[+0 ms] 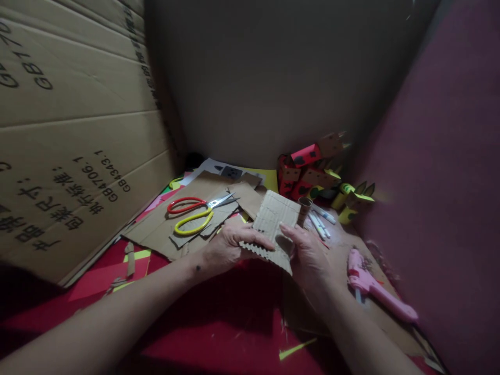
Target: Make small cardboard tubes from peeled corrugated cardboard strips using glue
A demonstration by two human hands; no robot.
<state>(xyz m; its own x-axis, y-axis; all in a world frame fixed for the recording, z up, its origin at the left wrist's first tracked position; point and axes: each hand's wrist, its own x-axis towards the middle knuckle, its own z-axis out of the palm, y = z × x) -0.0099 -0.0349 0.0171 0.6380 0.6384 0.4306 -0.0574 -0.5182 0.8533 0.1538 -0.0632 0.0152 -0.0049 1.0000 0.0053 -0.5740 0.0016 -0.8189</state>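
Between my two hands is a rectangular piece of corrugated cardboard, tilted up off the surface, with a ragged lower edge. My left hand grips it at the lower left, thumb lying across its face. At the right edge my right hand pinches it, thumb on the near side; the other fingers are mostly hidden. Just left of the cardboard, scissors with one red and one yellow handle lie with blades slightly apart on cardboard sheets. A cardboard tube stands behind my right hand.
To the right, a pink glue gun rests on cardboard. White pens lie behind my right hand. Painted cardboard figures are grouped at the back. A large printed carton walls the left side. Paper scraps lie on the red cloth.
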